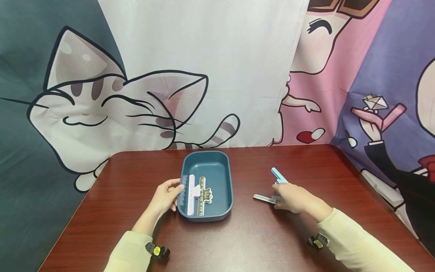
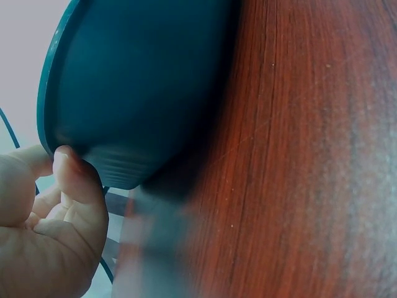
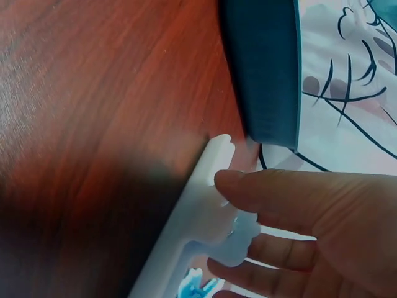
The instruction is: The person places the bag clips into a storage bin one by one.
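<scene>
Two clips point(image 1: 191, 196) in tray point(image 1: 232, 189) | head view only | pale clip point(image 3: 197, 214) seemingly pinched

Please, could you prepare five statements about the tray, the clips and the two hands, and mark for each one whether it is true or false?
1. The left grip holds the edge of the blue tray. True.
2. The right grip is inside the tray. False: it is to the right of the tray, pinching the white clip.
3. The gold clip lies in the tray. True.
4. The light blue clip lies in the tray. False: the light blue clip is outside it, beside the right grip.
5. In the head view, the pale purple clip is left of the gold clip. True.
</scene>
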Motion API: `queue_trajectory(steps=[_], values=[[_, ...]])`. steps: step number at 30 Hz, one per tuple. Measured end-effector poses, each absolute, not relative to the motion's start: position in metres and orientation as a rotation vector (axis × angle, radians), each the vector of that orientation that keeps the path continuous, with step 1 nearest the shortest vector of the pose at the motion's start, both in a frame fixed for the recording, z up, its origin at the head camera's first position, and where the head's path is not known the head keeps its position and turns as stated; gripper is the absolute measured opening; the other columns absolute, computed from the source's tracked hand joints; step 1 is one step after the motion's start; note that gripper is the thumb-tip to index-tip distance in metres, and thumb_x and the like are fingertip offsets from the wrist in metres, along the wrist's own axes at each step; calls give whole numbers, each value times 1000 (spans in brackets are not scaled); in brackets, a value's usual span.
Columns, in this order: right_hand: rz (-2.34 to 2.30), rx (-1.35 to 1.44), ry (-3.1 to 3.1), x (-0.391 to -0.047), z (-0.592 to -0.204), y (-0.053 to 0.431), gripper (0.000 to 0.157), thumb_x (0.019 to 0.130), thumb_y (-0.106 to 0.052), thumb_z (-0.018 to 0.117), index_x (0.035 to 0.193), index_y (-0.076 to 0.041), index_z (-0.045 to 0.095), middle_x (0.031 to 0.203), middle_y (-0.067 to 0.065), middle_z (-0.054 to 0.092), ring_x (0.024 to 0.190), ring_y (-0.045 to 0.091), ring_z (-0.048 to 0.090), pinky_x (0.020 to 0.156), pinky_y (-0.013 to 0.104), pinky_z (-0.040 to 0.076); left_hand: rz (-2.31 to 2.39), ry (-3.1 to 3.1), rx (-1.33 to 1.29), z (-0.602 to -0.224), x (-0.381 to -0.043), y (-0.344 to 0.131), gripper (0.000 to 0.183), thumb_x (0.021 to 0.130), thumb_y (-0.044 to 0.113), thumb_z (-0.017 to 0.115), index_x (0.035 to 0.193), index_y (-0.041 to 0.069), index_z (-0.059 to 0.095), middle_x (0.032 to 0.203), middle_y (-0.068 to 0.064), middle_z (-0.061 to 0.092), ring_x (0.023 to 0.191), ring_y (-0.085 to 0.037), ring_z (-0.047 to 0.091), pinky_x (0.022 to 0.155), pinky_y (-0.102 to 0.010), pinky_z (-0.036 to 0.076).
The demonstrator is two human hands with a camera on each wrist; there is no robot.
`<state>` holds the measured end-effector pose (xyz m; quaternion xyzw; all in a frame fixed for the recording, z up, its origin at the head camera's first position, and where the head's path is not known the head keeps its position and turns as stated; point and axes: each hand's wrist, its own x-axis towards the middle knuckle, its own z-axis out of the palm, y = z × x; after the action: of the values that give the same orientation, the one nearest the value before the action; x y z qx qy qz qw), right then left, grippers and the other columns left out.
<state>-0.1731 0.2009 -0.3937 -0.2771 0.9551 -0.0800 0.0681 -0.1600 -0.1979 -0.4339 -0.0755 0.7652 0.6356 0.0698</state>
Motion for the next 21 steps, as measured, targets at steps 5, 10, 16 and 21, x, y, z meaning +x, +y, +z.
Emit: queue_trajectory(steps=[5,10,16,21], values=[[-227,-945,2898,-172,-399,196,31,68,-14,80,79,-12,52,72,-4,50,64,9,43,54,27,42,1915,2303,-225,-436,-161,-198,44,92,11,59,132,-3,46,60,-2,51,43,-9,44,36,-20,41],[-247,-1103,2918,-171,-402,194,27,69,-10,78,77,-12,52,70,-5,50,63,9,43,57,26,43,1923,2306,-223,-437,-161,-198,43,93,10,58,131,-3,47,60,-2,50,42,-9,44,35,-20,40],[-246,-1187,2933,-168,-407,192,25,70,-10,74,77,-14,50,68,-7,49,62,8,41,56,24,41,1922,2306,-223,-438,-162,-198,43,92,10,58,132,-4,46,60,-2,51,42,-9,44,35,-20,40],[-211,-1189,2939,-166,-411,192,25,69,-13,76,81,-15,53,74,-8,53,66,8,48,59,27,45,1915,2309,-224,-437,-161,-198,44,92,11,59,132,-3,46,61,-3,51,42,-9,44,35,-20,40]])
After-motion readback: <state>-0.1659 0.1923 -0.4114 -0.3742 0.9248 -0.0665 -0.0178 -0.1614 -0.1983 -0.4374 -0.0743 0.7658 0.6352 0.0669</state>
